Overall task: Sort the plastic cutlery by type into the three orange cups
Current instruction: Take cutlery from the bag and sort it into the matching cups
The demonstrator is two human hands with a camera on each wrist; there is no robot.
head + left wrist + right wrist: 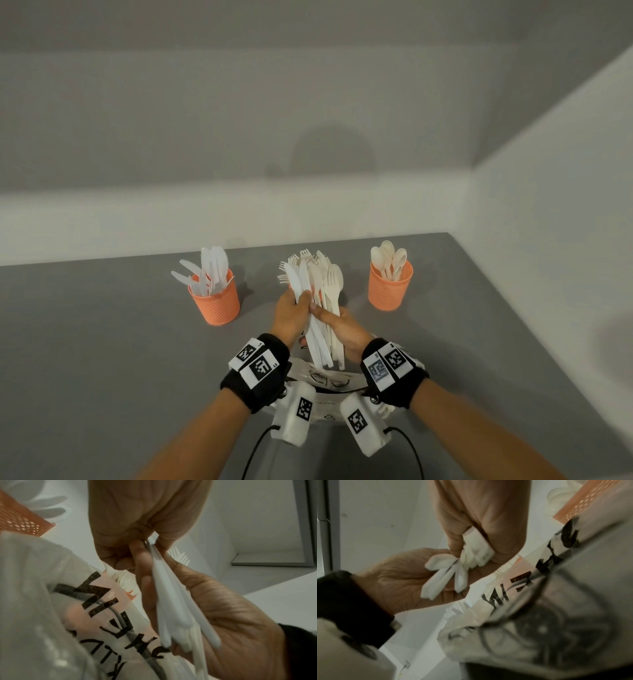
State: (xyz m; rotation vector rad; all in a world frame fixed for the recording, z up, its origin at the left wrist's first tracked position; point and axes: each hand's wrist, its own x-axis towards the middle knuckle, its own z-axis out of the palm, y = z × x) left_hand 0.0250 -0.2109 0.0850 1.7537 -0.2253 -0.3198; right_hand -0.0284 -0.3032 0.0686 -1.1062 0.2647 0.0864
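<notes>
Both hands hold a mixed bundle of plastic cutlery (317, 301) upright over the table centre. My left hand (294, 310) grips the white knives (443, 574) of the bundle. My right hand (342, 330) grips the cream pieces (476, 550) beside them. The left orange cup (215, 303) holds white knives. The right orange cup (388, 291) holds cream spoons. The middle cup is almost hidden behind the bundle; fork tines (286, 272) show above it. In the left wrist view the handles (171, 608) run between both palms.
A crumpled clear plastic bag (325, 380) with black print lies under my wrists, close to the table's front. The grey table (102, 342) meets white walls at the back and right.
</notes>
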